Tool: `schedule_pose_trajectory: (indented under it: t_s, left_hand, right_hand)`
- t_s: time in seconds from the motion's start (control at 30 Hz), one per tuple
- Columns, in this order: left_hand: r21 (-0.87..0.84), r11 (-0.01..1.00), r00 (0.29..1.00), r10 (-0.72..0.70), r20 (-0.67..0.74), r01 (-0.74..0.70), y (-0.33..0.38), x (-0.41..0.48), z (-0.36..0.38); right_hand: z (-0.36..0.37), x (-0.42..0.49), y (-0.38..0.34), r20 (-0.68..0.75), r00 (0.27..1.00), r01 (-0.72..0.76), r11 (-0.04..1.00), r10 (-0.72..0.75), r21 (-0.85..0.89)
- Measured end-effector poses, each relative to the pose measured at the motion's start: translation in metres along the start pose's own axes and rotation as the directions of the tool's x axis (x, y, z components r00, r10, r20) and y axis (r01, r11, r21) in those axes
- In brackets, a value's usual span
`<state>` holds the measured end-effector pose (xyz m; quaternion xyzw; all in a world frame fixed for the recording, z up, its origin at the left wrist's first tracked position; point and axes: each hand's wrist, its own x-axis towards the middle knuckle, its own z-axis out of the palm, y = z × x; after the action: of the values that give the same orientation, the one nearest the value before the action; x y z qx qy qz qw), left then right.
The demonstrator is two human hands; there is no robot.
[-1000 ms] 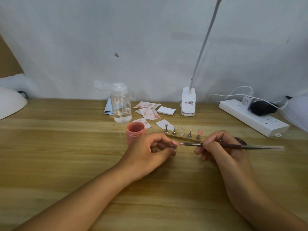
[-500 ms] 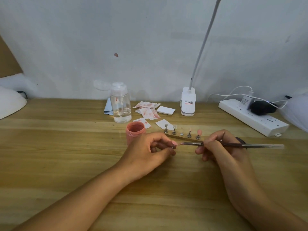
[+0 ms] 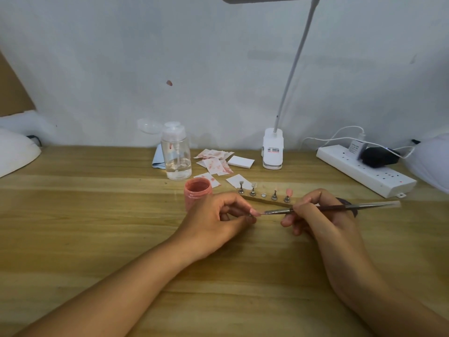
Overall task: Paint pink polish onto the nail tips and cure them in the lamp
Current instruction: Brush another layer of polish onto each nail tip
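Where the worktop [image 3: 73, 227] runs off far to the left of the left hand [image 3: 213, 220], a white domed lamp [image 3: 17, 152] sits half out of view. Behind that hand stands a clear pump bottle [image 3: 176, 154], and just beyond the knuckles an open jar of pink polish [image 3: 198, 192], its lower part hidden by the hand. The left hand lies on the worktop with thumb and forefinger curled, pinching a small pink nail tip [image 3: 254, 212]. Pink-stained wipes [image 3: 213, 164] and a clean white pad [image 3: 241, 161] lie further back, between the hands and the wall.

Just behind the gap between the hands lies a holder strip [image 3: 264, 198] with four small metal stands; the one nearest the right hand carries a pink tip [image 3: 289, 191], and the strip's right end is hidden by the right hand's fingers. Behind it is the white base of a desk lamp [image 3: 272, 149].

The right hand [image 3: 320, 215] grips a thin brush [image 3: 340, 207], which lies nearly level, bristles touching the pinched nail tip. Behind and to the right of this hand lies a white power strip [image 3: 364, 171] with a black adapter [image 3: 377, 156] plugged in.
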<state>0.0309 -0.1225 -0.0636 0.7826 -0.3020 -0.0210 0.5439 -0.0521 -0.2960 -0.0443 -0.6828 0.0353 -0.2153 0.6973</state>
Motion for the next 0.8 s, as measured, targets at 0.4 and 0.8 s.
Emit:
schedule_pose_trajectory:
  t_s: [0.4, 0.8]
  left_hand:
    - [-0.023, 1.000, 1.000, -0.019, -0.012, 0.018, -0.0017, 0.0011, -0.0002]
    - [-0.001, 1.000, 1.000, 0.004, 0.002, -0.004, -0.0037, 0.0024, -0.0021]
  right_hand:
    - [-0.0010, 0.0022, -0.0011, -0.032, 0.999, -0.009, 1.000, 0.009, 0.023]
    - [0.0025, 0.0030, 0.0001, -0.015, 1.000, -0.001, 1.000, 0.001, -0.018]
